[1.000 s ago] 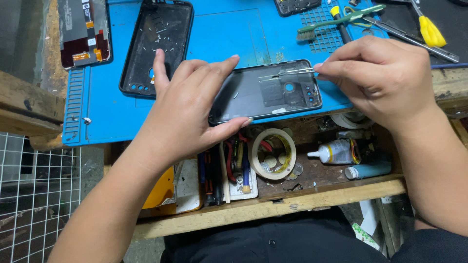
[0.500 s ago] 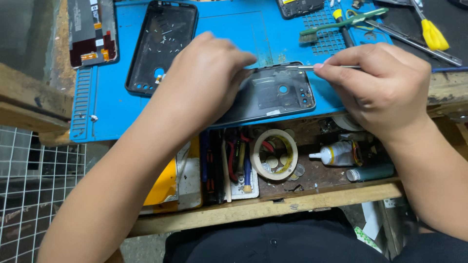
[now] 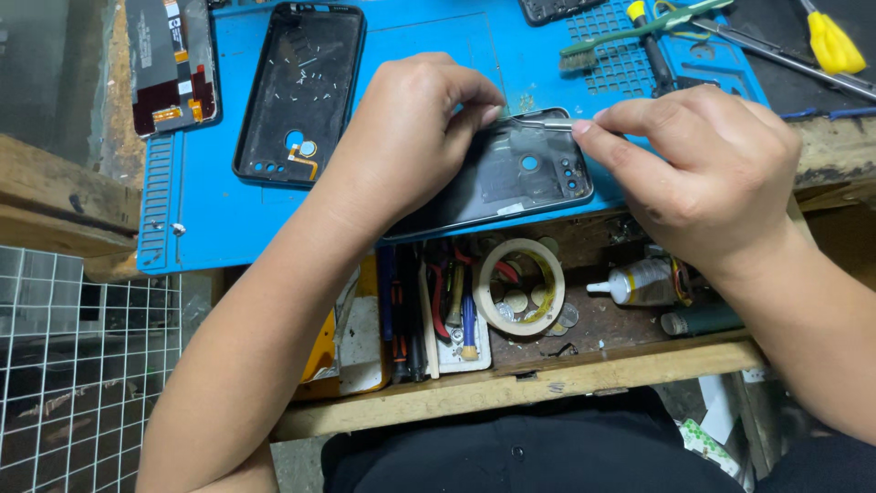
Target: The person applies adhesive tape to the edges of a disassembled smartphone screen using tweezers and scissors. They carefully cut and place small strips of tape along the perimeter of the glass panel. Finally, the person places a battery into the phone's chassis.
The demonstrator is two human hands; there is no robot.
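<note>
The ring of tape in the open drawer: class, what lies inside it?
Inside the ring of tape lie a few small round coin-like pieces on the drawer bottom. Whatever sits under the tape's own band is covered.

I'm seeing a bright blue work mat (image 3: 228, 219) with a grid-patterned patch, and on it a glossy dark grey phone back cover (image 3: 520, 173) and a black phone frame (image 3: 297, 91). There's a yellow-handled screwdriver (image 3: 832, 44), a green brush (image 3: 639, 27), a cream tape roll (image 3: 520, 285) and white wire mesh (image 3: 82, 365).
</note>
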